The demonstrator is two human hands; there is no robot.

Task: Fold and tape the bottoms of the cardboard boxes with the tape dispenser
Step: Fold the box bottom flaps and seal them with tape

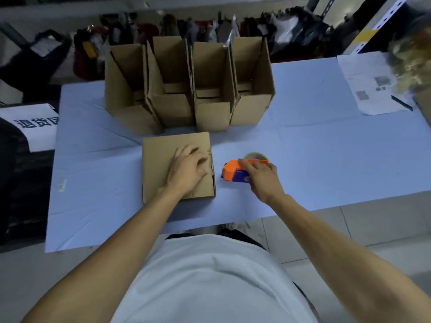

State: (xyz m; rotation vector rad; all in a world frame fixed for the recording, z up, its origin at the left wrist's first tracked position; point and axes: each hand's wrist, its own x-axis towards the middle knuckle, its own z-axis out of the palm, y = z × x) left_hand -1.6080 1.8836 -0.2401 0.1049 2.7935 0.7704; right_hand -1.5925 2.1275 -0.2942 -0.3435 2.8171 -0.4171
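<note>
Dim stockroom: a row of dark bagged goods (210, 26) runs along the far side behind the bench, a pale metal shelving upright (382, 22) rises at the far right, grey floor tiles (363, 227) show below the near edge. Work surface is a table (326, 159) covered in a light blue sheet, creased in places. Four cardboard boxes (189, 89) stand side by side at the far middle of the table, open tops up with flaps raised. Printed sheets of paper (370, 85) lie at the far right corner with a dark pen (401, 102) on their near edge. A white sign with dark characters (35, 123) sits just off the table's left end. Nearer the person, a single cardboard box (161, 169) rests with its folded flaps facing up; the seam runs along its right side. Left hand (187, 170) lies on top of this box, fingers loosely spread and pressing on the flaps near the seam. Just to the right of the box, apart from it, the orange and blue tape dispenser (235, 172) sits on the sheet. Right hand (262, 174) is on the dispenser, fingers curled over its body; the grip appears closed, though motion blur softens the fingertips. Small pale label (61, 184) lies on the sheet near the left edge.
</note>
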